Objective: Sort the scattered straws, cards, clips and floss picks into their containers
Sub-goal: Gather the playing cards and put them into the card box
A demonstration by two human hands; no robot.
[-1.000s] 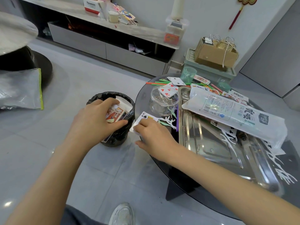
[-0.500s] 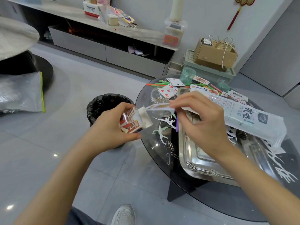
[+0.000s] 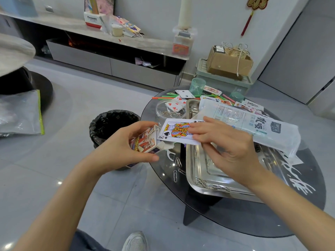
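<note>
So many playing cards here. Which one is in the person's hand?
The king of spades, pinched in the right hand beside the card box; the others lie unheld farther back.

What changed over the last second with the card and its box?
The right hand lifted the king of spades off the table edge and brought it to the card box, which the left hand carried from over the bin toward the table. The tray, straw bag and clip jar stayed put.
</note>
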